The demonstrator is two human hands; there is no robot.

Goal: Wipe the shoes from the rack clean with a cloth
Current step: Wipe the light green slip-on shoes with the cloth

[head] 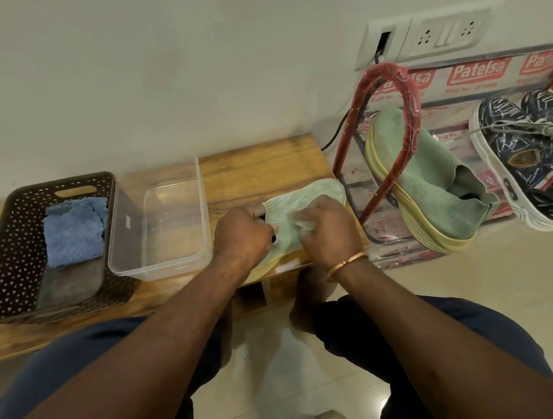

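Shoe axis: green shoe [319,191] lies on the worktop [250,165], toe far-right, heel near
Left hand [241,233]: gripping the heel end
Right hand [327,230]: bunches cloth [302,215], nearer the toe

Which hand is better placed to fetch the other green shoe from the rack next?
Probably the right hand with the cloth: the rack holding the other shoe stands on its side; the left hand grips the bench shoe.
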